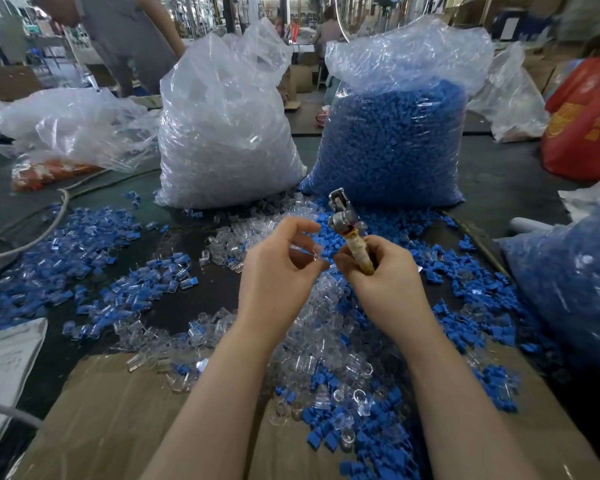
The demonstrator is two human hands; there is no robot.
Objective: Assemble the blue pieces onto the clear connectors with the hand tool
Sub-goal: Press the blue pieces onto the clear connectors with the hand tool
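My right hand (pixel 381 271) grips the tape-wrapped handle of the hand tool (pixel 343 216), whose metal head points up and away above the table. My left hand (pixel 281 265) is raised beside it, fingers curled, pinching a small clear connector (pixel 314 258) between thumb and fingertips just left of the tool handle. Loose clear connectors (pixel 326 341) and blue pieces (pixel 482 299) lie heaped under and around both hands. A spread of joined blue-and-clear parts (pixel 118 271) covers the table to the left.
Two tall plastic bags stand behind the hands: one of clear connectors (pixel 222 133), one of blue pieces (pixel 395 143). Another blue-filled bag (pixel 568 289) sits at right. Cardboard (pixel 118 427) covers the near table edge. A cable (pixel 32 230) runs at left. A person (pixel 125 36) stands far left.
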